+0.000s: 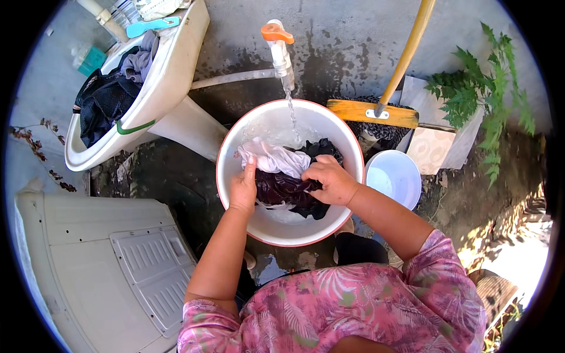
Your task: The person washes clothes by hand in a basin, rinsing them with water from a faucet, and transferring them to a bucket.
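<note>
The tap [281, 50] overhangs the basin's [235, 147] far rim; small bucket [393, 176] crowds its right.

Hidden and cut-off parts at the wash basin

The right hand [329, 179] buries its fingertips in the dark cloth [288, 191], which hides the basin [235, 147] floor. At 1 o'clock the broom [372, 112] handle runs off the top edge. At 11 o'clock, bottles [120, 12] are cut off and too blurred to identify.

To your left a white sink [170, 70] holds dark clothes [103, 103]; a broom [376, 109] (yellow-handled), small white bucket [394, 176] and green plant [482, 94] sit right.
</note>
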`<control>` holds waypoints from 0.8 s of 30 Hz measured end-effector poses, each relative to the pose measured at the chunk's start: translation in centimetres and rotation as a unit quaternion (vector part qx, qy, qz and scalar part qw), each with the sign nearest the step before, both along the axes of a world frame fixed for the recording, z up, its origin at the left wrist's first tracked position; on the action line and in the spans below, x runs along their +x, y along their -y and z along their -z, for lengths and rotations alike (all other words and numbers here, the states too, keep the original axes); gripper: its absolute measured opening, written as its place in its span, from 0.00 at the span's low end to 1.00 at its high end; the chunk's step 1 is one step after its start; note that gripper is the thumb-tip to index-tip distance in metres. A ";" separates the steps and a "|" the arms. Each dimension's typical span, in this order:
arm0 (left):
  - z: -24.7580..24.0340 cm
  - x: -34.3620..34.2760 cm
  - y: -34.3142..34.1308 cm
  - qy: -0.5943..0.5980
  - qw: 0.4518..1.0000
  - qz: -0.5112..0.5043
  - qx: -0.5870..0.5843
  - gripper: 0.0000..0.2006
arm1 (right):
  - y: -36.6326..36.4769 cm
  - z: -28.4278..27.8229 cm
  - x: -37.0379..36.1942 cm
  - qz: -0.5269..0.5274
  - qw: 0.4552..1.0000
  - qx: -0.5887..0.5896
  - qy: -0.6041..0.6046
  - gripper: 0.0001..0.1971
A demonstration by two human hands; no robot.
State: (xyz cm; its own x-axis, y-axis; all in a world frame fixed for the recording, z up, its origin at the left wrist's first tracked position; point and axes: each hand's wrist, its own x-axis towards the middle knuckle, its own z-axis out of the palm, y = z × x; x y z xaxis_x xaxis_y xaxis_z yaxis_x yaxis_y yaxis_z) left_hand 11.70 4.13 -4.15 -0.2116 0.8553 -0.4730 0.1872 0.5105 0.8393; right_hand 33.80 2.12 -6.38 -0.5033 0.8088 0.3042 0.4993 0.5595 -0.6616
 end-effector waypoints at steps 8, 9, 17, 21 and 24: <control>4.6 1.5 1.4 -0.400 0.866 0.202 0.221 0.42 | 0.3 2.7 -1.3 0.313 0.932 -0.089 0.157 0.33; 4.5 2.2 1.5 -0.399 0.872 0.269 0.089 0.44 | -0.3 2.7 -1.8 0.276 0.922 -0.200 0.182 0.35; 6.8 3.9 -2.9 -0.468 0.810 0.352 -0.003 0.40 | -6.9 6.7 -3.9 0.178 0.885 -0.269 0.336 0.31; 7.3 3.9 -6.0 -0.459 0.813 0.357 -0.038 0.34 | -9.6 7.6 -4.4 0.187 0.871 -0.280 0.357 0.26; 8.3 2.8 -6.9 -0.448 0.828 0.337 -0.004 0.27 | -10.0 8.2 -3.8 0.212 0.896 -0.248 0.300 0.23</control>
State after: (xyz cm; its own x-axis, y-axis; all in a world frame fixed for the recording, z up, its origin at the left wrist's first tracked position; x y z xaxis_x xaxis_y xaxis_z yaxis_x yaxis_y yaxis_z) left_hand 14.52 11.03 -12.49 0.0425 0.9193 -0.3912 0.9776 0.0424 0.2060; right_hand 30.04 12.17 -14.61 -0.0714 0.9267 -0.3690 0.9469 -0.0534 -0.3171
